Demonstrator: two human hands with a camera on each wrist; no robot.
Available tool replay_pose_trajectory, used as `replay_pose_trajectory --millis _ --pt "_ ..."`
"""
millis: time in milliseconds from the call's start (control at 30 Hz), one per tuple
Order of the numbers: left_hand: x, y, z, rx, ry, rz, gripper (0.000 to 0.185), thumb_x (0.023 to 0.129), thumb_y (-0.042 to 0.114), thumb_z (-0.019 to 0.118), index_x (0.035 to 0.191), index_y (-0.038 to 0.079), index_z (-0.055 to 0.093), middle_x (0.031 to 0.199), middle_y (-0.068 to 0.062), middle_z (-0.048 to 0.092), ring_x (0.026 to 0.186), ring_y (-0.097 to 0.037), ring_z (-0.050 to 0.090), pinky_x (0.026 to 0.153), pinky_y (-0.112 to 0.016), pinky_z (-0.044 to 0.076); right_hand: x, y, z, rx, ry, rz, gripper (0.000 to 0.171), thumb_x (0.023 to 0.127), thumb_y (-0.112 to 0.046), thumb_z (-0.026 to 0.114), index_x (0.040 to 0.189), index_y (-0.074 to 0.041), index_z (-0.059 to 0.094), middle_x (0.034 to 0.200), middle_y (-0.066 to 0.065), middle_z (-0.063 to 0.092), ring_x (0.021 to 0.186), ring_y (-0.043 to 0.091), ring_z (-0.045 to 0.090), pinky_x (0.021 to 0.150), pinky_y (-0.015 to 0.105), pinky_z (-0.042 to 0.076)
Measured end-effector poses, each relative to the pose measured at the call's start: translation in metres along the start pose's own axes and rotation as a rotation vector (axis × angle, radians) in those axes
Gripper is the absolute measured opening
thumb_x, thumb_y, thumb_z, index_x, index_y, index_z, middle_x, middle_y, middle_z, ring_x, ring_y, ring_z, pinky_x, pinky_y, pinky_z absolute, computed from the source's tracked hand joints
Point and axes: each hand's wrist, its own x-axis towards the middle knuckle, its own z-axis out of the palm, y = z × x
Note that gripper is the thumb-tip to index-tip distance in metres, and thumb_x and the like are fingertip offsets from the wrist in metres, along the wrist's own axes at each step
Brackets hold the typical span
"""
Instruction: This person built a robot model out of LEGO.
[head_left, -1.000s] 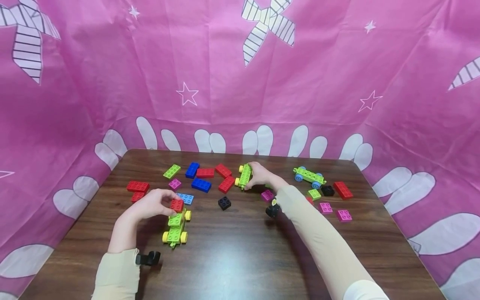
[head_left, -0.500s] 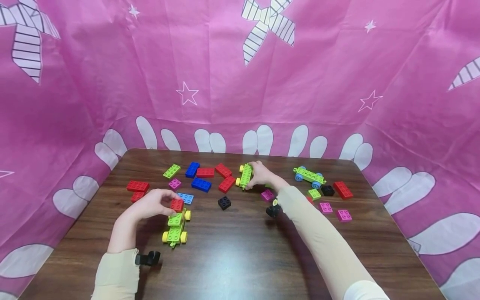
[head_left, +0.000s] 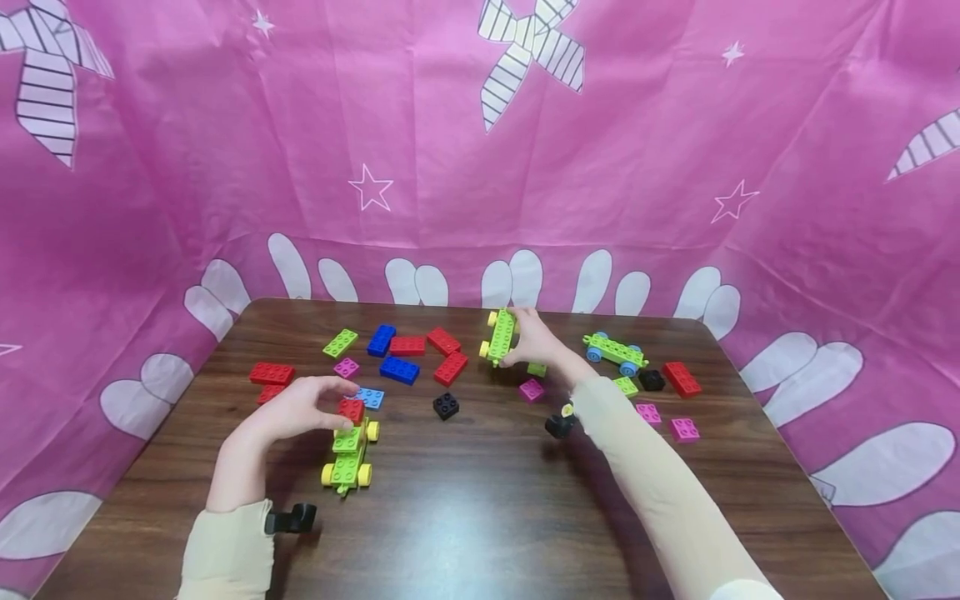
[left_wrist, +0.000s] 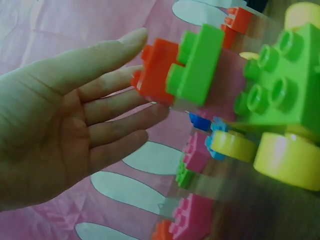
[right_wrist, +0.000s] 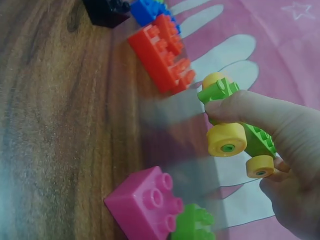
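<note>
Left hand (head_left: pixel 296 410), fingers spread, touches red brick (head_left: pixel 351 409) seated on near car (head_left: pixel 348 455) at worktop (head_left: pixel 480 517) 7 o'clock; right hand (head_left: pixel 534 340) grips second car (head_left: pixel 501 336), lifted at 12 o'clock, still bare, loose bricks unused.

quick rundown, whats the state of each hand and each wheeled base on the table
left hand: fingers straight, open, beside the red brick.
red brick: sitting on top of the near wheeled base.
near wheeled base: on its yellow wheels on the table, not gripped.
right hand: grips the far wheeled base.
far wheeled base: tilted up in the right hand.
blue-wheeled base: flat on the table, untouched.
</note>
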Motion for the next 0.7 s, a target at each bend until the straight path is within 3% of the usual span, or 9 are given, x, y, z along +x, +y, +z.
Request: replay_pose_trajectory --millis 133,300,500,700 --pt "-0.002 0.009 0.000 0.015 0.096 0.038 0.055 0.086 0.029 0.075 0.131 0.002 0.057 0.130 -0.020 0.061 0.122 -0.041 0.055 0.097 -0.057 0.048 -0.011 -0.004 -0.006 0.014 0.048 -0.033 0.111 0.059 -0.018 0.091 0.149 0.003 0.029 0.146 0.028 0.032 0.129 0.038 0.045 0.111 0.049 0.039" --pt "0.003 0.024 0.004 0.024 0.210 0.094 0.050 0.088 0.021 0.072 0.132 0.002 0.057 0.130 -0.020 0.061 0.119 -0.040 0.057 0.095 -0.056 0.050 -0.030 -0.018 -0.011 0.048 0.108 -0.070 0.112 0.057 -0.015 0.092 0.149 0.001 0.030 0.146 0.025 0.032 0.126 0.037 0.046 0.110 0.049 0.040" --pt "0.016 0.043 0.013 0.020 0.300 0.106 0.057 0.089 0.022 0.072 0.139 0.004 0.051 0.139 -0.019 0.055 0.127 -0.038 0.052 0.099 -0.056 0.047 -0.056 -0.033 -0.008 0.095 0.155 -0.112 0.112 0.056 -0.014 0.092 0.148 0.002 0.031 0.140 0.024 0.036 0.120 0.036 0.048 0.106 0.050 0.043" --pt "0.031 0.063 0.028 -0.004 0.368 0.160 0.064 0.089 0.024 0.072 0.144 0.004 0.044 0.143 -0.020 0.050 0.134 -0.038 0.045 0.105 -0.057 0.041 -0.081 -0.037 0.005 0.147 0.138 -0.134 0.112 0.055 -0.016 0.093 0.147 0.003 0.032 0.140 0.024 0.037 0.119 0.034 0.047 0.104 0.050 0.044"
